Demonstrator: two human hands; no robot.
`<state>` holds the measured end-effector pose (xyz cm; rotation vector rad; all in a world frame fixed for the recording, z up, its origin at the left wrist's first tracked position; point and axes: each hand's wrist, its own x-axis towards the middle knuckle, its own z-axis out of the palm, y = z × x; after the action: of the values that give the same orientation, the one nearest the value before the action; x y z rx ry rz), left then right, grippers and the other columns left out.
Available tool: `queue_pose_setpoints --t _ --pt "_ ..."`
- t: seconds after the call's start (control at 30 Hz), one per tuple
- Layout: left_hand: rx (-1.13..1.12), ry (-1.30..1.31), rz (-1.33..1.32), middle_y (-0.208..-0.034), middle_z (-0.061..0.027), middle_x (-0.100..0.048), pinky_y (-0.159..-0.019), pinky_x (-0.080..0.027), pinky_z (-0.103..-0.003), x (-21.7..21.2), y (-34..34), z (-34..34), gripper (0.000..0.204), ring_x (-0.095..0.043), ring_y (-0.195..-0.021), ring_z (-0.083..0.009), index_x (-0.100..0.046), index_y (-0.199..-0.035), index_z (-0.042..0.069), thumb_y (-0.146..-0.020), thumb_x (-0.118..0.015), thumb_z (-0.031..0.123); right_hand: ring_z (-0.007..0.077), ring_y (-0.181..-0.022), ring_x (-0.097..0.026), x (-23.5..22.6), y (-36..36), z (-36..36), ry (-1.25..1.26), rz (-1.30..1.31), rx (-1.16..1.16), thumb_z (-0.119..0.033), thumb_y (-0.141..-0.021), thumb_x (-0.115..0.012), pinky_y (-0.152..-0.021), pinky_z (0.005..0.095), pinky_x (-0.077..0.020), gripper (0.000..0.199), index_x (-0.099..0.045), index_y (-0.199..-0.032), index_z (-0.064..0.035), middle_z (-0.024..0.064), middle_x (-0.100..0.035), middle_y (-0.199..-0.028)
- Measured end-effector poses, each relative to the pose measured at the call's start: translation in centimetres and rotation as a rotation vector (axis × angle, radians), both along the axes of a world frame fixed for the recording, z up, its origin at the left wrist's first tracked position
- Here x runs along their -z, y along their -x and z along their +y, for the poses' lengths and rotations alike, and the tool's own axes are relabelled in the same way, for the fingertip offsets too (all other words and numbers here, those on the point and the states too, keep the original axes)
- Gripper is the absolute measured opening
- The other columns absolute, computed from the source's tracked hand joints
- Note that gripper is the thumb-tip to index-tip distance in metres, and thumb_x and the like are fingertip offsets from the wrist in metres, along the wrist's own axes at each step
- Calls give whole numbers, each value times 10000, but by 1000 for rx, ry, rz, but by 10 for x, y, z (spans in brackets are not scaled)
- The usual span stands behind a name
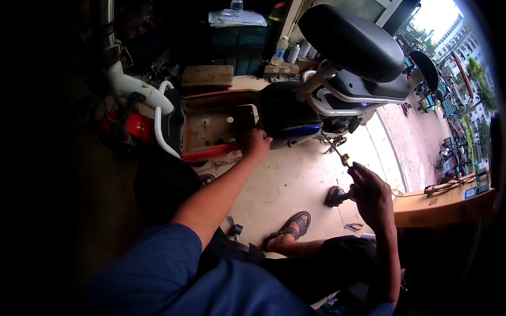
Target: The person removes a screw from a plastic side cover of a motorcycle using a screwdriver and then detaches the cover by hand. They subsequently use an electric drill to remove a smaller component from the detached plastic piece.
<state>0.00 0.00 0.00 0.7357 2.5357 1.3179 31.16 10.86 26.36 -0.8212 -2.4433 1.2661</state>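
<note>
Right hand (373,195): grip clamped on screwdriver (346,159), shaft toward scooter (287,113). Left hand (255,143) at footwell (205,126) edge; grip unclear.

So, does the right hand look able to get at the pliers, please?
Probably yes: nothing visible covers the pliers on the floor, though the right hand holds a long-shafted tool, which it would likely have to put down first.
</note>
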Motion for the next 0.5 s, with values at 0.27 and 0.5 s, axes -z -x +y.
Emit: queue_pose_setpoints --t 0.27,0.5 --pt "-70 22 88 -933 -143 -704 -810 -553 -450 4 -2 1 196 -694 -912 -337 -751 -840 54 -791 -853 213 396 -841 -718 50 134 -63 -747 -244 -326 -50 -884 -611 -746 462 -589 369 -731 -1231 -88 189 -743 -996" --pt "-79 76 45 -971 -136 -721 -846 -559 -458 -7 -4 -4 186 -700 -968 -340 -760 -856 60 -825 -831 228 403 -823 -719 70 161 -87 -838 -442 -266 -28 -879 -585 -745 471 -584 413 -732 -1257 -109 204 -733 -935"
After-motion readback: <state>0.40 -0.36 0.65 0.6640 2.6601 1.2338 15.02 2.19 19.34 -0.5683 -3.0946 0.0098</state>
